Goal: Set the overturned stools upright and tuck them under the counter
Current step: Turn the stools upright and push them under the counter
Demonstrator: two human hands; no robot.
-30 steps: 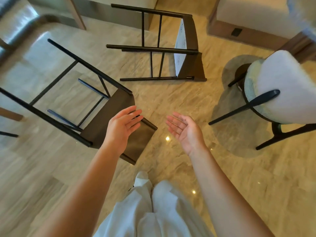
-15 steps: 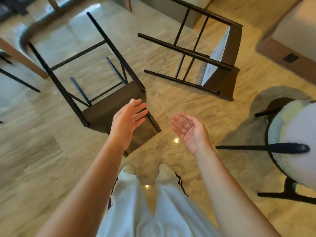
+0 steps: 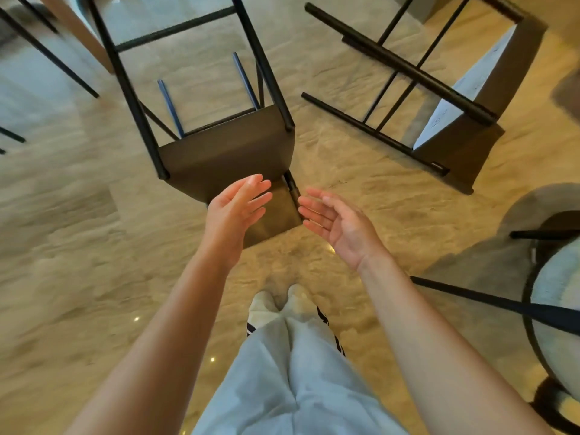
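Note:
A black-legged stool with a dark brown seat (image 3: 226, 158) lies on its side on the marble floor right in front of me, legs pointing away. A second overturned stool (image 3: 452, 98) lies further off at the upper right, pale underside of its seat showing. My left hand (image 3: 235, 208) hovers with straight fingers over the near stool's seat back. My right hand (image 3: 335, 224) is spread, palm facing left, just right of that seat's corner. Neither hand holds anything, and whether a fingertip touches the seat is unclear.
A round chair with a fluffy white seat (image 3: 555, 296) and black frame stands at the right. Thin black legs of other furniture (image 3: 50, 51) and a wooden leg (image 3: 78, 29) show at the upper left. My feet (image 3: 282, 302) stand just below the stool.
The view has swung and closed in on the near stool. Both hands have moved forward and nearer together, now flanking the seat's near corner.

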